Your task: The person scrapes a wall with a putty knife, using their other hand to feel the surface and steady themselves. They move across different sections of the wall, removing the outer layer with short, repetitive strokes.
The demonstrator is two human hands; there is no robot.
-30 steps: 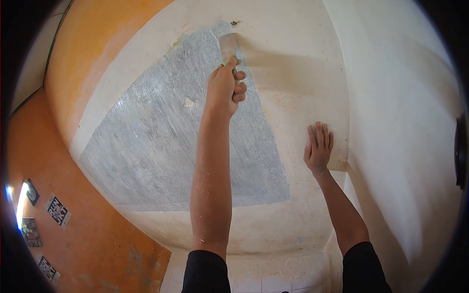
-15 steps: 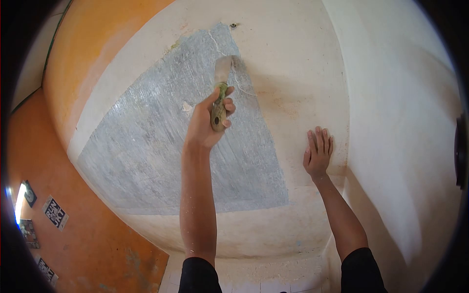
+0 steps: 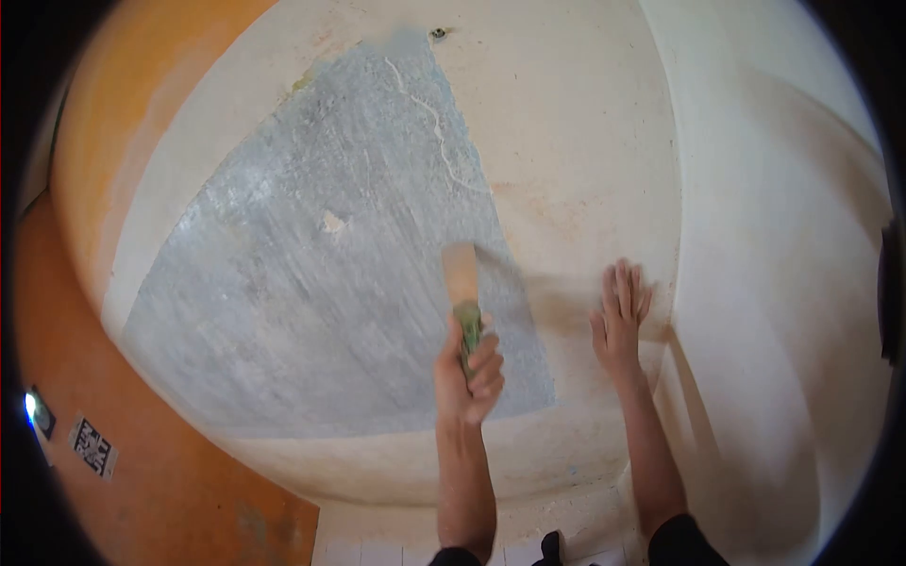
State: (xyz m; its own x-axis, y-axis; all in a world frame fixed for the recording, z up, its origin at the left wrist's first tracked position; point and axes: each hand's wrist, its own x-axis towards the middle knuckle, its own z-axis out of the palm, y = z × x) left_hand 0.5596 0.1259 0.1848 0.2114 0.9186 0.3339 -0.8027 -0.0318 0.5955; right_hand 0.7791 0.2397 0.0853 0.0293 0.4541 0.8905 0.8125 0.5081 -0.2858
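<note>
My left hand (image 3: pixel 466 377) is closed round the green handle of a putty knife (image 3: pixel 461 274), its palm side turned partly towards me. The broad blade points up the wall and lies over the lower right part of a grey-blue patch (image 3: pixel 283 302). Off to the right, my right hand (image 3: pixel 621 316) is open, fingers stretched upward against the cream wall (image 3: pixel 576 123) near the corner. A thin, pale crack-like line (image 3: pixel 436 127) runs down the upper right of the patch. Near the patch's middle shows a small white chipped spot (image 3: pixel 332 223).
An orange wall (image 3: pixel 170 424) with a black-and-white sticker (image 3: pixel 92 449) meets the cream wall at the left. A white side wall (image 3: pixel 764 236) rises on the right, with a dark object (image 3: pixel 889 292) at its far edge. Pale floor tiles (image 3: pixel 377 552) show below.
My left hand has brought the putty knife down and to the right, from the pale line to the lower patch. My right hand stays by the corner, slightly lower. The view has shifted a little.
</note>
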